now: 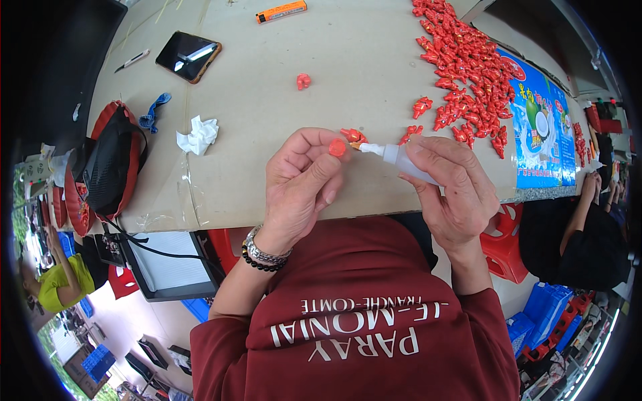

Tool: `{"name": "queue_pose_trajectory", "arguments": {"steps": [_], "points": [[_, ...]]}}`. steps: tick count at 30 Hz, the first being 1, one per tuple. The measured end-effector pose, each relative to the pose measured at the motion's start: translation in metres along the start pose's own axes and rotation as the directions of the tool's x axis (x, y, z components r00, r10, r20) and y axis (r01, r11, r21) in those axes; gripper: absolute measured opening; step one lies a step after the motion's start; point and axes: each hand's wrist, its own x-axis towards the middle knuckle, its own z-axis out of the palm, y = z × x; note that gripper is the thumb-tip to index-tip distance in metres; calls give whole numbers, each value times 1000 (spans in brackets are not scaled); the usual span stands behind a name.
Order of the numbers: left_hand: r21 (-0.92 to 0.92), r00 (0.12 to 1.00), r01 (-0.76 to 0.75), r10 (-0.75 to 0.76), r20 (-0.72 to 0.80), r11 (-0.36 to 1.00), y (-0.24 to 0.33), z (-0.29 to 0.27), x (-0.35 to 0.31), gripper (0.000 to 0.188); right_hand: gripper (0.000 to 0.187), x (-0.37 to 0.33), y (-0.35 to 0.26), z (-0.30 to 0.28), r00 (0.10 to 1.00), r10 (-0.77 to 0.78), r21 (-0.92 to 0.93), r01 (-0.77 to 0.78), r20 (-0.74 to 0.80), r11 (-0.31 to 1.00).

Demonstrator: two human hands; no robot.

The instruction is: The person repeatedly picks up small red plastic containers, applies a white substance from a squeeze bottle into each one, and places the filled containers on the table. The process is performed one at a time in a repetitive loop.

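Observation:
Pinched between the thumb and fingertips of my left hand (pixel 299 180) is a small round red piece (pixel 337 148). My right hand (pixel 460 190) is wrapped round a translucent white squeeze bottle (pixel 403 162), tilted so its narrow nozzle points left at the red piece. The nozzle tip comes close to the piece; whether they touch I cannot tell. Just beyond the fingertips lies a small red figurine (pixel 353 136) on the table, partly hidden by the hands. Another red piece (pixel 303 81) sits alone farther off.
A large pile of red figurines (pixel 468 73) spreads over the far right of the cardboard-covered table (pixel 247 113), beside a blue printed sheet (pixel 543 120). At left are a phone (pixel 188 57), pen (pixel 132 61), crumpled tissue (pixel 198 136) and black-and-red bag (pixel 115 164). An orange box (pixel 281 11) lies at the back.

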Motion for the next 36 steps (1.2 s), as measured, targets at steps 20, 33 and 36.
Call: {"name": "queue_pose_trajectory", "arguments": {"steps": [20,33,36], "points": [[86,992,-122,124,-12,989,0,-1,2,19,35,4,0,-1,999,-39,-8,39,9,999],[207,975,-212,222,-26,955,1,-4,2,25,34,5,-2,-2,999,-48,1,48,3,999],[229,970,-225,239,-35,947,1,-4,2,25,34,4,-1,-2,998,-62,-16,62,13,998]]}}
